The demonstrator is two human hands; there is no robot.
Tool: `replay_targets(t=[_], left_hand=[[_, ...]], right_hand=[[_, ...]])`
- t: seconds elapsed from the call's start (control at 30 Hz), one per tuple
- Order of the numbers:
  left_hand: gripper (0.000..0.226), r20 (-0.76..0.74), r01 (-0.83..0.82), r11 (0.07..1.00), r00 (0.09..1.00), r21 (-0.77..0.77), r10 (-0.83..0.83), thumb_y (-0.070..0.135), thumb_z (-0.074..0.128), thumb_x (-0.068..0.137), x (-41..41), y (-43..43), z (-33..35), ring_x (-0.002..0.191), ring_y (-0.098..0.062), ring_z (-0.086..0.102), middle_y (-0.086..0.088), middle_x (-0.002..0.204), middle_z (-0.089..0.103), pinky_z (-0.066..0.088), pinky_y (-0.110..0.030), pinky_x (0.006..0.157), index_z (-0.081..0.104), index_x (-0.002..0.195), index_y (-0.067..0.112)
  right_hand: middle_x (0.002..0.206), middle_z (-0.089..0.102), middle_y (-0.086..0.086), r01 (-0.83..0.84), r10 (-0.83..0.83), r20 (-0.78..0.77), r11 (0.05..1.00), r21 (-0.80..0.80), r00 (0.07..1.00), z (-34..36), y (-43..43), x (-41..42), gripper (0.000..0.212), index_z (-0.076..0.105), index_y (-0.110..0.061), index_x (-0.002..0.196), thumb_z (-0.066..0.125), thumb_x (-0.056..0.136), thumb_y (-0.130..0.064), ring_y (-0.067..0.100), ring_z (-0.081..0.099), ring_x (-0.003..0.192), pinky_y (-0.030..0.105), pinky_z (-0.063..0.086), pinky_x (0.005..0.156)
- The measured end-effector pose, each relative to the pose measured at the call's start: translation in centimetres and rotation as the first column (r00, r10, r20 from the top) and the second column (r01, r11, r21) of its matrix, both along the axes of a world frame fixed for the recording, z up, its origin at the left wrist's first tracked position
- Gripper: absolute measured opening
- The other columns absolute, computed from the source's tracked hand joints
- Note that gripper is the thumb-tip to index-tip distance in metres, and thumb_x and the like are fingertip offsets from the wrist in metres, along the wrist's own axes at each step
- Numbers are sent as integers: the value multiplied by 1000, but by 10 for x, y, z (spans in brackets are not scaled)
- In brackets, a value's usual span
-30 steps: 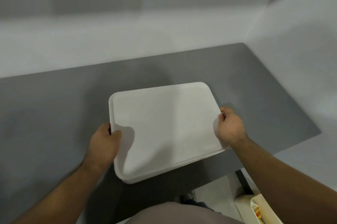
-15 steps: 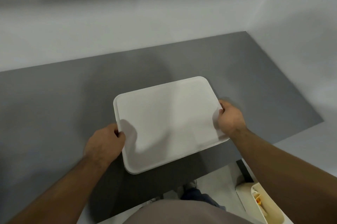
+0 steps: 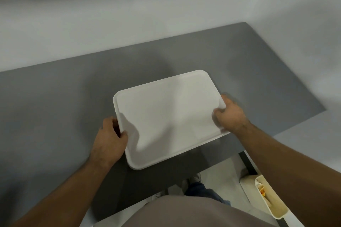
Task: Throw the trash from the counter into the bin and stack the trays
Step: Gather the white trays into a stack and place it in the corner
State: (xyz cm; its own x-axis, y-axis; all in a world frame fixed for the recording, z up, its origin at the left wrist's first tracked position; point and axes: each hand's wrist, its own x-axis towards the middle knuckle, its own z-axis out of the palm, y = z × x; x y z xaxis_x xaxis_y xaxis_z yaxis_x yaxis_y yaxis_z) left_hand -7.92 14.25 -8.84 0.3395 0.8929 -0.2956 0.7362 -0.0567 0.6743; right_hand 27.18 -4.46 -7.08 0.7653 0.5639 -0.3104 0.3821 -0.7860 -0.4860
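Note:
A white rectangular tray [image 3: 166, 116] lies flat on the grey counter [image 3: 55, 106], turned slightly, near the front edge. My left hand [image 3: 108, 141] grips its left rim, thumb on top. My right hand [image 3: 230, 114] grips its right rim, fingers curled over the edge. In the earlier frames a second rim showed under the tray; now I see just one top surface. The cream bin [image 3: 269, 199] stands on the floor at the lower right, with some orange trash inside.
White walls close the counter at the back and on the right. The counter's right end stops at about the bin. My legs and shoes show below the counter's front edge.
The tray has come down from a tilted hold to lie flat on the counter, and it sits a little further right. Both hands stayed on its rims.

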Motion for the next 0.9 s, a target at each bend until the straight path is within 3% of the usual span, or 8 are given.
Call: replay_targets(t=[0.17,0.27,0.33,0.4,0.53,0.63,0.73,0.9], left_hand=[[97,-1,242,966,970,95,-243,44,86,71,-12,-25,12,135,-23,42,9,161,17,52,-51,102,30,149,36],[116,-131,392,914,916,107,-378,69,81,61,-16,-42,8,154,-24,1,20,164,-18,27,-59,112,16,153,46],[124,-185,510,847,856,150,-482,76,78,56,-16,-50,5,151,-19,-27,19,162,-31,10,-56,109,7,154,52],[126,-245,612,771,786,179,-567,72,78,57,-14,-54,2,147,-19,-38,13,162,-35,4,-58,112,-2,153,56],[110,-298,695,706,709,139,-640,44,78,70,-4,-55,-4,148,-23,-35,16,163,-30,10,-62,120,8,156,50],[101,-324,709,687,695,161,-641,42,76,70,0,-54,-8,149,-22,-32,22,163,-23,4,-50,117,22,156,46],[98,-317,704,689,702,175,-637,41,75,68,5,-49,-10,151,-20,-28,26,164,-16,12,-44,116,29,154,48],[101,-376,739,656,658,154,-653,46,77,64,42,-42,-3,153,-26,-15,21,166,-6,24,-49,122,30,153,48]], right_hand=[[148,45,-3,-113,106,202,993,20,974,2,-33,-34,83,39,-33,146,63,76,-71,27,45,134,51,46,109],[158,35,-6,-229,229,307,973,-36,924,-2,-51,-54,84,36,-39,148,54,78,-83,25,37,142,48,38,111],[163,27,-9,-296,297,316,954,-53,901,-5,-60,-65,86,32,-44,150,53,77,-85,22,29,147,50,33,114],[165,19,-13,-328,337,275,941,-78,901,-6,-64,-74,90,26,-49,151,57,75,-83,21,21,150,54,31,118],[166,10,-13,-349,372,235,927,-134,898,-11,-65,-88,95,17,-52,152,60,72,-78,22,8,154,59,19,122],[167,8,-11,-352,379,225,924,-152,898,-20,-66,-96,88,17,-49,152,63,80,-69,24,6,155,50,8,120],[169,5,-9,-337,367,219,927,-163,904,-28,-65,-95,83,15,-49,154,65,89,-54,25,0,156,42,-2,113],[167,23,-4,-317,343,309,939,-133,887,-29,-65,-68,68,32,-46,153,65,93,-48,27,16,155,39,6,117]])
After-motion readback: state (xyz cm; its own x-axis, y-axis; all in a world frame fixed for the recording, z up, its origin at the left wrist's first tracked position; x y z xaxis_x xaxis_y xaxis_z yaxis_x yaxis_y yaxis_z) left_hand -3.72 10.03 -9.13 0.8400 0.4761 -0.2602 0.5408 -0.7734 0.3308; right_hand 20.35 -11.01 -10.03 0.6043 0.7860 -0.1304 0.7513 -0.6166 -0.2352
